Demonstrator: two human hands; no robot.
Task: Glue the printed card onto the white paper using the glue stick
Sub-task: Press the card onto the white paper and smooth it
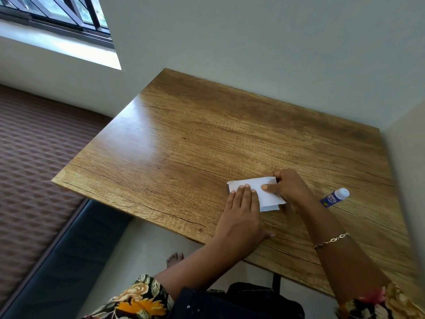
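Observation:
A white card [257, 185] lies blank side up on a slightly larger white paper [270, 207], near the front right of the wooden table [184, 134]. My left hand [241, 210] lies flat with its fingertips pressing on the card's near left part. My right hand [285, 185] presses the card's right end, index finger stretched across it and thumb at its far edge. The glue stick [334, 198], blue with a white cap on, lies on its side on the table just right of my right hand. No print shows on the card.
A wall runs along the table's far edge and another along its right edge. A dark blue bench [69, 261] stands left of the table over a brown patterned floor. A window [57, 14] sits at top left.

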